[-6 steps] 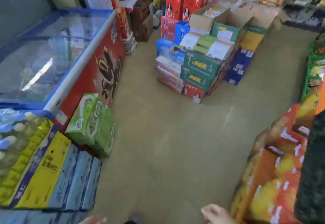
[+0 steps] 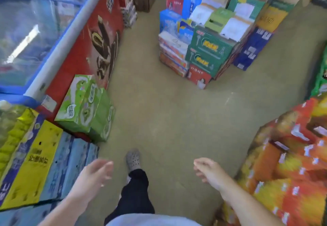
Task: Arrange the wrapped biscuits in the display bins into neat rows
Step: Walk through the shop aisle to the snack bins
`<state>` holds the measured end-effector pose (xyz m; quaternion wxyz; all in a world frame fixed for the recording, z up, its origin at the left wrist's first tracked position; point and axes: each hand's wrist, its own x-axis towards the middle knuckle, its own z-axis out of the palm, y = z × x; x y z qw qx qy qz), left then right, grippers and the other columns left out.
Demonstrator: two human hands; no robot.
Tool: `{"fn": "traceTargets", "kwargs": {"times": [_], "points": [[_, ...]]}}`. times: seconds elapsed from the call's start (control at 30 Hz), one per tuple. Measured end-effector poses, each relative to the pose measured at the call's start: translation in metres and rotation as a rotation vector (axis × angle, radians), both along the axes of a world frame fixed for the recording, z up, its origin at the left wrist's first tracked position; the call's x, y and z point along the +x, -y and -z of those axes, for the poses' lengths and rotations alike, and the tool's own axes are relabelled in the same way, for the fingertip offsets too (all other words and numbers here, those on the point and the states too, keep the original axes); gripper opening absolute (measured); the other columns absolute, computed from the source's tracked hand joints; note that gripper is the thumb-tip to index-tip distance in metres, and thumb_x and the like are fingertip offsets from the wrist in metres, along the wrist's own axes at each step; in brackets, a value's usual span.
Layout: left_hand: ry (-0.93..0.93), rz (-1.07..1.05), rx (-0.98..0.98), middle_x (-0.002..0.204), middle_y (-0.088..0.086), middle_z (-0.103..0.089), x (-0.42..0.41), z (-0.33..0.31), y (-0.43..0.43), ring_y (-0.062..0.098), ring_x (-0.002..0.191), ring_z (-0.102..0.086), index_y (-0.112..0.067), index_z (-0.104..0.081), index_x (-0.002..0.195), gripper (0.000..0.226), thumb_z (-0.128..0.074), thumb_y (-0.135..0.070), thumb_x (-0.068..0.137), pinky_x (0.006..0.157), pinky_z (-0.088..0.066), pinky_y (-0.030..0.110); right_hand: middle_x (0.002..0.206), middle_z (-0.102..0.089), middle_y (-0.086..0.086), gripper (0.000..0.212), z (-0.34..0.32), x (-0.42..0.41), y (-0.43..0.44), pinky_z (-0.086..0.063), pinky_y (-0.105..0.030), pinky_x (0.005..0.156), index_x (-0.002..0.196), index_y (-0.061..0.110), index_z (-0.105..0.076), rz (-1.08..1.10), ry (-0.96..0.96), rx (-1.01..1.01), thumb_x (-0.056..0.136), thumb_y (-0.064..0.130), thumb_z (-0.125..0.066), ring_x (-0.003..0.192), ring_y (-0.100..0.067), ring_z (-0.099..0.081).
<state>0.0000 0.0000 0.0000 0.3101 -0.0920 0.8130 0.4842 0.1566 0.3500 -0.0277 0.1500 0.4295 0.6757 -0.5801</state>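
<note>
No wrapped biscuits or display bins show clearly in the head view. My left hand (image 2: 96,173) hangs over the floor at lower left, fingers loosely spread and holding nothing. My right hand (image 2: 208,170) is at lower right, fingers loosely curled and empty, just left of a stack of orange and yellow packs (image 2: 286,165). My foot in a grey clog (image 2: 133,158) is stepping forward between the hands.
A red chest freezer (image 2: 92,45) with a glass lid runs along the left. Green cartons (image 2: 86,107) lean against it, with yellow and blue boxes (image 2: 44,162) nearer. A pile of cartons (image 2: 208,48) stands ahead on the beige floor (image 2: 168,116).
The view has tilted downward. Both hands and forearms have come up into the frame, and my leg and foot are now visible.
</note>
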Motion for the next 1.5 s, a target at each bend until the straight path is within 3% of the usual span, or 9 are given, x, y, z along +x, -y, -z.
{"fn": "traceTargets", "kwargs": {"times": [0.2, 0.37, 0.57, 0.67, 0.8, 1.0, 1.23, 1.37, 1.5], "points": [[-0.046, 0.082, 0.064, 0.087, -0.01, -0.075, -0.182, 0.014, -0.07, 0.006, 0.075, -0.071, -0.034, -0.071, 0.098, 0.009, -0.062, -0.037, 0.097, 0.076, -0.056, 0.036, 0.095, -0.074, 0.005, 0.012, -0.044, -0.182, -0.036, -0.049, -0.023, 0.071, 0.1, 0.022, -0.069, -0.044, -0.073, 0.044, 0.101, 0.029, -0.059, 0.08, -0.006, -0.068], [-0.031, 0.225, -0.019, 0.085, -0.006, -0.075, -0.328, -0.003, -0.118, 0.014, 0.078, -0.071, -0.03, -0.069, 0.097, 0.012, -0.062, -0.039, 0.097, 0.073, -0.054, 0.032, 0.098, -0.074, 0.006, 0.011, -0.072, -0.321, -0.058, -0.052, -0.028, 0.081, 0.099, 0.029, -0.071, -0.065, -0.037, 0.078, 0.098, 0.036, -0.062, 0.09, -0.009, -0.07], [-0.098, 0.302, -0.08, 0.076, -0.01, -0.073, -0.495, -0.005, -0.189, -0.003, 0.059, -0.06, -0.031, -0.069, 0.091, 0.011, -0.065, -0.04, 0.095, 0.062, -0.043, 0.026, 0.095, -0.074, 0.011, 0.011, -0.06, -0.474, -0.119, -0.054, -0.031, 0.085, 0.096, 0.034, -0.072, -0.031, -0.028, 0.04, 0.097, 0.037, -0.061, 0.085, -0.002, -0.07], [-0.102, 0.345, -0.142, 0.085, -0.011, -0.074, -0.583, 0.006, -0.23, 0.002, 0.075, -0.067, -0.037, -0.067, 0.095, 0.009, -0.064, -0.045, 0.094, 0.064, -0.046, 0.027, 0.099, -0.075, 0.002, 0.012, -0.038, -0.561, -0.167, -0.054, -0.03, 0.084, 0.097, 0.031, -0.072, -0.045, 0.002, 0.004, 0.099, 0.034, -0.06, 0.089, -0.009, -0.07], [-0.075, 0.262, -0.202, 0.095, -0.01, -0.073, -0.694, 0.006, -0.288, 0.009, 0.087, -0.068, -0.041, -0.066, 0.099, 0.013, -0.06, -0.051, 0.095, 0.073, -0.052, 0.032, 0.098, -0.074, 0.001, 0.012, -0.028, -0.698, -0.24, -0.051, -0.017, 0.065, 0.095, 0.027, -0.071, -0.076, -0.015, -0.028, 0.099, 0.029, -0.061, 0.075, -0.003, -0.066], [-0.064, 0.195, -0.198, 0.104, -0.013, -0.069, -0.852, -0.02, -0.374, 0.011, 0.098, -0.065, -0.037, -0.065, 0.107, 0.019, -0.057, -0.05, 0.097, 0.087, -0.05, 0.035, 0.095, -0.076, 0.001, 0.01, -0.062, -0.916, -0.335, -0.052, -0.03, 0.077, 0.092, 0.025, -0.072, -0.206, -0.122, -0.034, 0.097, 0.027, -0.064, 0.083, -0.01, -0.067], [-0.055, 0.168, -0.122, 0.094, -0.011, -0.072, -1.072, 0.009, -0.447, 0.009, 0.092, -0.066, -0.038, -0.067, 0.1, 0.01, -0.06, -0.044, 0.096, 0.079, -0.049, 0.032, 0.094, -0.076, 0.012, 0.033, -0.034, -1.138, -0.409, -0.05, -0.023, 0.07, 0.093, 0.046, -0.072, -0.211, -0.105, 0.008, 0.069, 0.067, -0.062, 0.081, -0.005, -0.072], [-0.013, 0.187, -0.106, 0.087, -0.012, -0.072, -1.23, 0.02, -0.486, 0.011, 0.089, -0.067, -0.034, -0.07, 0.092, 0.013, -0.064, -0.045, 0.094, 0.073, -0.046, 0.029, 0.092, -0.076, 0.005, 0.013, -0.021, -1.253, -0.439, -0.048, -0.023, 0.066, 0.091, 0.041, -0.074, -0.093, -0.033, 0.01, 0.088, 0.051, -0.067, 0.079, -0.009, -0.07], [-0.058, 0.374, -0.162, 0.081, -0.014, -0.07, -1.372, 0.0, -0.532, 0.002, 0.075, -0.066, -0.037, -0.067, 0.088, 0.017, -0.065, -0.054, 0.089, 0.062, -0.046, 0.024, 0.085, -0.074, 0.007, 0.011, -0.04, -1.359, -0.468, -0.049, -0.026, 0.069, 0.089, 0.036, -0.074, -0.057, 0.015, 0.001, 0.095, 0.037, -0.066, 0.077, -0.011, -0.069]]}}
